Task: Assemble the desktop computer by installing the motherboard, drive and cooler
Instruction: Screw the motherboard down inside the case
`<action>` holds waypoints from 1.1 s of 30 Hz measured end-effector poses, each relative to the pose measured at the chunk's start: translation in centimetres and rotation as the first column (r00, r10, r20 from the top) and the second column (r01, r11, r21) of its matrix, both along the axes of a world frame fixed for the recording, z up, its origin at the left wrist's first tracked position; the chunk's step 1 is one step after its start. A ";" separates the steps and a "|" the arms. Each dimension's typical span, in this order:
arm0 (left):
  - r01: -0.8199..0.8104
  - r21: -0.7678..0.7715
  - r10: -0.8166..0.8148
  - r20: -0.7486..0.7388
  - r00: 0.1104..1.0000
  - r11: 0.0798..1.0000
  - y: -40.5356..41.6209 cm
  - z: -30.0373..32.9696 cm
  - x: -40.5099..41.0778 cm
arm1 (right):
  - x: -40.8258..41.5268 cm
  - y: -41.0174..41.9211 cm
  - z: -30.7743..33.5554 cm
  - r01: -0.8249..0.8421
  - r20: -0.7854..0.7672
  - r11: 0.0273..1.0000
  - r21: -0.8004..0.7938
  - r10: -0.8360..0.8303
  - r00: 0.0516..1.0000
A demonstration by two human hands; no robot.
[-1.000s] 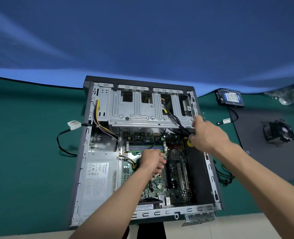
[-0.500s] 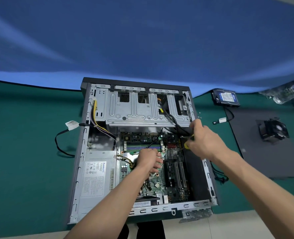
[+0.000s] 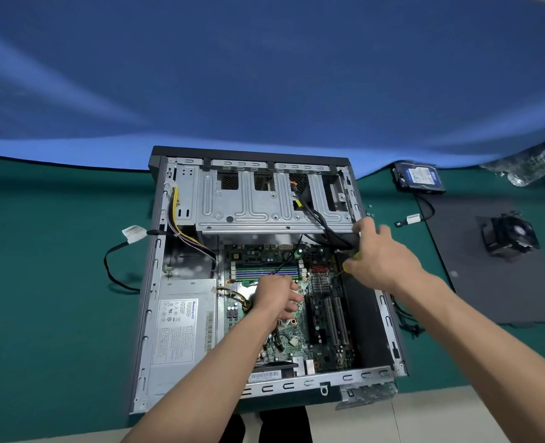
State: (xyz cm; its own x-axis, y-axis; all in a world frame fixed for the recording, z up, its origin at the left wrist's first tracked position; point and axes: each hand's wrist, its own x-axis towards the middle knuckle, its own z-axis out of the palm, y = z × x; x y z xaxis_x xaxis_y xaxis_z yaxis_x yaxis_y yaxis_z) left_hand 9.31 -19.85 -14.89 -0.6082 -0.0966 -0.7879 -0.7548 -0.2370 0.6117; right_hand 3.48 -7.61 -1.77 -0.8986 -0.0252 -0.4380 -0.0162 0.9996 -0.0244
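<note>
The right hand [image 3: 381,259] grips a yellow-handled screwdriver [image 3: 351,260] at the edge of the motherboard [image 3: 316,314], already lying inside the open case [image 3: 149,314], while the left hand [image 3: 279,297] presses down with curled fingers; the hard drive [image 3: 419,178] and cooler [image 3: 511,236] wait outside, seemingly uninstalled.

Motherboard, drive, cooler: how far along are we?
The motherboard lies in the case. In hand: the right hand holds a yellow-handled tool at the board's edge; the left hand rests on the board. Left: drive and cooler sit outside.
</note>
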 end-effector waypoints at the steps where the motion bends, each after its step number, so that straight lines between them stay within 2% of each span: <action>1: 0.002 -0.004 -0.002 -0.001 1.000 1.000 0.0 0.0 0.0 | 0.0 -0.1 -0.2 -0.014 -0.009 1.000 0.022 0.014 1.000; 4: -0.005 -0.008 0.005 -0.002 1.000 1.000 -0.1 -0.2 -0.1 | 0.1 -0.3 -0.4 -0.027 -0.126 0.990 0.136 0.044 0.991; 8: -0.010 0.002 0.010 0.006 1.000 1.000 -0.1 -0.3 -0.1 | -0.2 -0.4 -0.2 -0.032 0.010 0.998 0.057 0.032 0.999; 12: -0.009 0.005 0.009 0.010 1.000 1.000 0.0 -0.4 -0.2 | -0.1 -0.4 -0.5 -0.008 -0.097 0.994 0.108 0.019 0.995; 16: -0.012 -0.010 0.012 0.010 1.000 1.000 0.0 -0.3 -0.2 | -0.2 -0.5 -0.2 -0.020 0.017 0.999 0.035 0.020 1.000; 20: -0.011 -0.003 0.011 0.017 1.000 1.000 0.1 -0.4 -0.1 | -0.2 -0.5 -0.6 -0.013 -0.128 0.992 0.126 0.029 0.991; 24: -0.009 -0.012 0.010 0.011 1.000 1.000 0.0 -0.3 -0.3 | -0.5 -0.7 -0.2 0.001 0.031 1.000 0.006 -0.001 1.000; 25: -0.006 -0.014 0.006 0.009 1.000 1.000 0.0 -0.3 -0.3 | -0.4 -0.8 -0.3 -0.015 0.032 1.000 0.016 0.014 0.999; 28: 0.004 -0.013 -0.004 0.009 1.000 1.000 0.1 -0.4 -0.2 | -0.5 -0.7 -0.4 -0.009 -0.108 0.994 0.112 0.022 0.994; 32: -0.001 0.000 0.001 0.012 1.000 1.000 0.1 -0.3 -0.2 | -1.1 -0.3 0.1 0.015 0.002 0.999 0.029 -0.015 1.000; 33: 0.000 0.000 0.000 0.013 1.000 1.000 0.1 -0.3 -0.3 | -1.1 -0.4 0.0 0.003 -0.010 0.999 0.041 -0.002 1.000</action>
State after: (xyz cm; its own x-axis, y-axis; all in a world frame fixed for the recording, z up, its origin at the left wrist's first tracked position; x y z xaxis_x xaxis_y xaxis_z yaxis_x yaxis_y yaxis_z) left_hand 9.05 -19.76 -15.20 -0.5980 -0.0971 -0.7956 -0.7625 -0.2369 0.6021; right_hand 2.36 -7.96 -1.80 -0.9031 -0.0052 -0.4293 -0.0139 0.9998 0.0170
